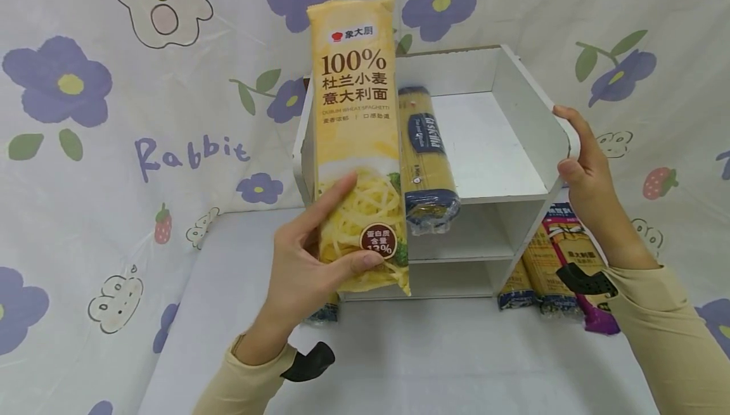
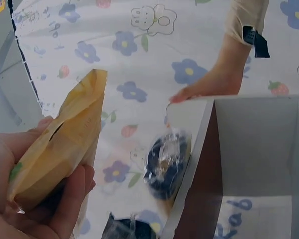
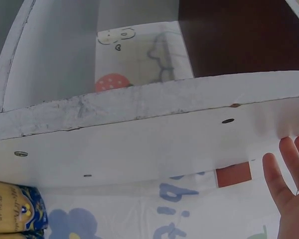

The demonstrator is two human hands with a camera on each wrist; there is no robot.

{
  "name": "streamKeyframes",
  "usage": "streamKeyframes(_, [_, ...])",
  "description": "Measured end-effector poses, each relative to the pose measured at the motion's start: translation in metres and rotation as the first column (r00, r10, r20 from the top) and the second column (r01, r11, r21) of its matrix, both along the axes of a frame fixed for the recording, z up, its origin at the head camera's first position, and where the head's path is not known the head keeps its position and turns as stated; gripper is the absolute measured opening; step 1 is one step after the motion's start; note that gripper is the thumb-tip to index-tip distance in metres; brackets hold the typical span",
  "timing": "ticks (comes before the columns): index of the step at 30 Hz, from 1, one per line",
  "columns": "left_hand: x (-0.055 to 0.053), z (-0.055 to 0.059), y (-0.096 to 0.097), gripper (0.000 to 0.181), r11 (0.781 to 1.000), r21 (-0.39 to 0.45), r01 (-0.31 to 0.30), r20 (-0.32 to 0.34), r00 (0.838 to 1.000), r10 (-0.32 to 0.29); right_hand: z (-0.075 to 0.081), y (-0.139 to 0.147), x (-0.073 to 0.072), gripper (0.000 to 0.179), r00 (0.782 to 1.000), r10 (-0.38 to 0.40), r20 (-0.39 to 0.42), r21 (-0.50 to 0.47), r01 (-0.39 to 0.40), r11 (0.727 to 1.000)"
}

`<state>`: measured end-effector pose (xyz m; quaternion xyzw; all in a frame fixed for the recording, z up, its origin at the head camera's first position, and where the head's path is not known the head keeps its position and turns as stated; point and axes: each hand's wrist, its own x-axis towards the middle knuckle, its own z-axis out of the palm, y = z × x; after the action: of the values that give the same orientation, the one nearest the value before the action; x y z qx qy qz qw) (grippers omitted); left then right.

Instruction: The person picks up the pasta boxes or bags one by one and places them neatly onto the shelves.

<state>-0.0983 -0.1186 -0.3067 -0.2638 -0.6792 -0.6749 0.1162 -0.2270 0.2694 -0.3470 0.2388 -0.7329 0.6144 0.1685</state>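
Note:
In the head view my left hand (image 1: 299, 260) holds up a yellow spaghetti packet (image 1: 356, 139), upright, its printed front facing me. Thumb and fingers grip its lower part, and it covers the left part of a white shelf unit (image 1: 496, 149). The left wrist view shows this packet (image 2: 65, 144) edge-on between thumb and fingers. My right hand (image 1: 590, 174) grips the front edge of the unit's right side panel, thumb at the front. On the top shelf, beside the raised packet, lies a clear spaghetti packet with blue labels (image 1: 428, 149), its end jutting past the front edge.
Several pasta packets (image 1: 547, 263) lean on the table right of the unit, one with a purple end. Another packet's blue end (image 1: 325, 312) shows at the unit's lower left. A flower-patterned cloth (image 1: 188, 104) hangs behind. The white table (image 1: 399, 351) extends in front.

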Motion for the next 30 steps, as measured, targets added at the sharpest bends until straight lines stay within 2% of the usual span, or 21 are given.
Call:
streamKeyframes(7, [-0.001, 0.003, 0.027, 0.083, 0.997, -0.078, 0.025, -0.018, 0.999, -0.026, -0.003, 0.002, -0.003, 0.089, 0.999, 0.040, -0.031, -0.054, -0.041, 0.998])
streamKeyframes(12, [-0.001, 0.000, 0.051, 0.084, 0.992, -0.104, 0.070, -0.030, 0.997, -0.074, -0.004, 0.003, -0.004, 0.089, 0.997, 0.066, -0.027, -0.083, -0.068, 0.994])
streamKeyframes(17, [-0.002, -0.008, 0.073, 0.084, 0.986, -0.128, 0.107, -0.055, 0.992, -0.114, -0.005, 0.001, -0.005, 0.089, 0.996, 0.085, -0.036, -0.097, -0.088, 0.991])
streamKeyframes(20, [-0.001, -0.014, 0.086, 0.084, 0.982, -0.155, 0.106, -0.071, 0.990, -0.118, -0.005, 0.000, -0.004, 0.092, 0.996, 0.075, -0.042, -0.097, -0.079, 0.992])
streamKeyframes(24, [-0.003, -0.023, 0.103, 0.085, 0.975, -0.209, 0.080, -0.107, 0.989, -0.105, -0.005, -0.001, -0.003, 0.093, 0.996, 0.052, -0.067, -0.085, -0.058, 0.995])
streamKeyframes(30, [-0.007, -0.038, 0.127, 0.087, 0.962, -0.267, 0.051, -0.123, 0.989, -0.087, -0.004, -0.002, -0.001, 0.095, 0.998, 0.004, -0.065, -0.049, -0.007, 0.999])
